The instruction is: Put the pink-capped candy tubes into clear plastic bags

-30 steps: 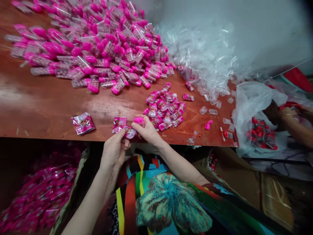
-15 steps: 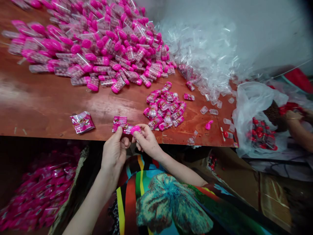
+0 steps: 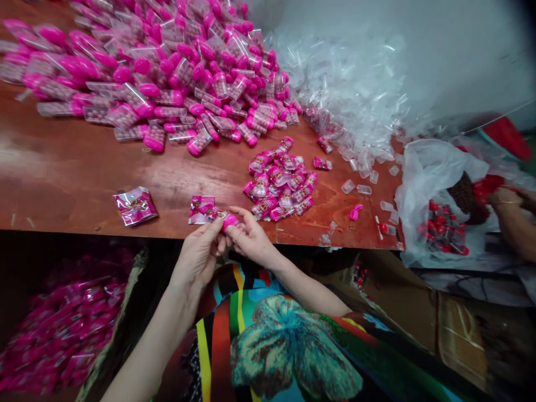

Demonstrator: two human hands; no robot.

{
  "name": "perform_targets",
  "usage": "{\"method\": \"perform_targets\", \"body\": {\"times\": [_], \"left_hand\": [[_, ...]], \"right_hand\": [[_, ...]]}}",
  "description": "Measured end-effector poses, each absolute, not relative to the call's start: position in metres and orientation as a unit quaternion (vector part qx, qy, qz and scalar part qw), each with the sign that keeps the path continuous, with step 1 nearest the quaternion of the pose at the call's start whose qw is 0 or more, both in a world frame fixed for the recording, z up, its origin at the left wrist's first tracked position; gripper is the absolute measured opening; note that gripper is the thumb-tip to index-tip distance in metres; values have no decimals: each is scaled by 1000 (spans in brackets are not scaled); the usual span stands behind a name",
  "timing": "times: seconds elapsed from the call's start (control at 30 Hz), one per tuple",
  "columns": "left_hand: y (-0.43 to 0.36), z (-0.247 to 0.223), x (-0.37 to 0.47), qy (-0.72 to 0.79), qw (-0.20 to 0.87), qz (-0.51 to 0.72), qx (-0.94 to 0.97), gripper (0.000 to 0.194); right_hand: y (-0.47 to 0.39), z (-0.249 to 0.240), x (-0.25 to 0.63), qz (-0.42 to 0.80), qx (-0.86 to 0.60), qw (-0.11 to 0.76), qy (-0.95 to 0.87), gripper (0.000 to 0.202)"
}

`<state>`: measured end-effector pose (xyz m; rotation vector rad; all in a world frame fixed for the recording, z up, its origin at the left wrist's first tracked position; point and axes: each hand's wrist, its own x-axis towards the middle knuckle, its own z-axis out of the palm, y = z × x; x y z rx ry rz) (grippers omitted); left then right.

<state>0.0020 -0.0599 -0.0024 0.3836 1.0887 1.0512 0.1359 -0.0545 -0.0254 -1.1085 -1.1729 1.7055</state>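
The fingers cover most of the small pink-capped container (image 3: 230, 221), so only its bright cap and a short bit of clear, printed-looking body show, and whether the cap is fully seated cannot be told. The left hand (image 3: 201, 249) is narrowed to a pinch at the body end; its lower fingers curl out of sight behind the thumb. The right hand (image 3: 250, 239) is closed on the cap end, its far fingertips hidden. Both hands meet at the container, near the front edge of the wooden table (image 3: 180, 181). Just beyond the left fingertips lies a flat pink printed packet (image 3: 201, 209); whether they touch it cannot be told. The heap of pink-capped tubes (image 3: 167, 84) is cut off by the top of the view, the carton of pink packets (image 3: 71, 329) is dark and cropped at lower left, and the heap of clear plastic containers (image 3: 347, 95) blurs into glare. At the right edge, a co-worker's hand (image 3: 505, 195) is blurred beside the white plastic bag (image 3: 433, 162) of red-capped containers (image 3: 444, 226).

One second ago the right hand held the pink cap up and apart from the clear body; now the cap is against it and the hands are closer together. The pile of small wrapped containers (image 3: 280, 181) and the folded pink packet (image 3: 135, 205) lie as before on the table
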Motion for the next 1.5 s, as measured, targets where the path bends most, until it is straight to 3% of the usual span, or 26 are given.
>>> {"method": "perform_targets", "body": {"times": [0.1, 0.37, 0.57, 0.67, 0.97, 1.13, 1.3, 1.4, 1.5], "left_hand": [[-62, -5, 2, 476, 729, 468, 152, 40], [-62, -9, -2, 430, 787, 426, 125, 33], [-60, 1, -4, 414, 776, 454, 140, 34], [-60, 5, -5, 415, 770, 463, 143, 30], [-66, -9, 0, 414, 776, 454, 139, 37], [-67, -10, 6, 454, 744, 472, 136, 41], [-66, -3, 2, 491, 710, 474, 174, 43], [-64, -2, 0, 494, 699, 491, 162, 44], [-64, -5, 2, 484, 716, 485, 132, 41]], "right_hand": [[-61, -30, 134, 579, -470, 386, -544, 49], [-60, -26, 142, 524, -466, 331, -631, 47], [-57, -27, 144, 724, -401, 353, -435, 58], [-59, -23, 146, 763, -375, 345, -398, 61], [-66, -22, 144, 514, -457, 362, -630, 42], [-60, -20, 133, 658, -440, 407, -455, 37], [-57, -17, 135, 767, -389, 367, -354, 50], [-61, -20, 142, 750, -368, 346, -427, 55], [-66, -23, 146, 645, -416, 320, -556, 53]]}}
